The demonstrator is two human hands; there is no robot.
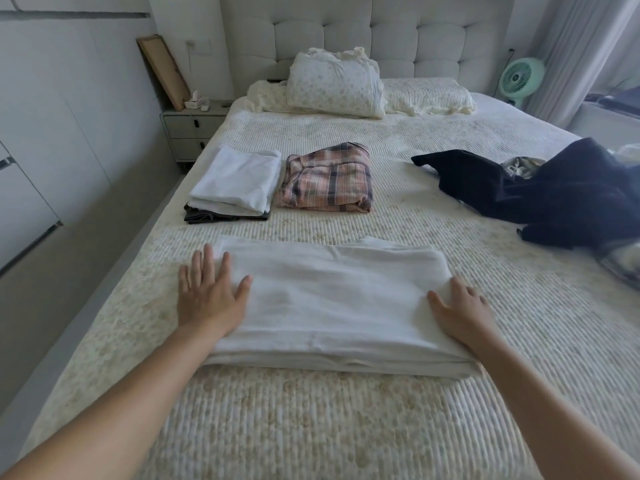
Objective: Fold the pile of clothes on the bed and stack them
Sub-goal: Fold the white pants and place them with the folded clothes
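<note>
Now both grips flat, fingers straight — left hand [207,299], right hand [462,311] pressing white cloth [332,303] edges.

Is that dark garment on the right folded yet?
No. The dark garment lies crumpled and spread on the bed, edges loose, unlike the flat plaid bundle.

Two bare forearms in view, no sleeves visible. Left hand [207,299] and right hand [462,311]: no rings, no watch, no bracelet, no gloves. Nails short, unpainted.
</note>
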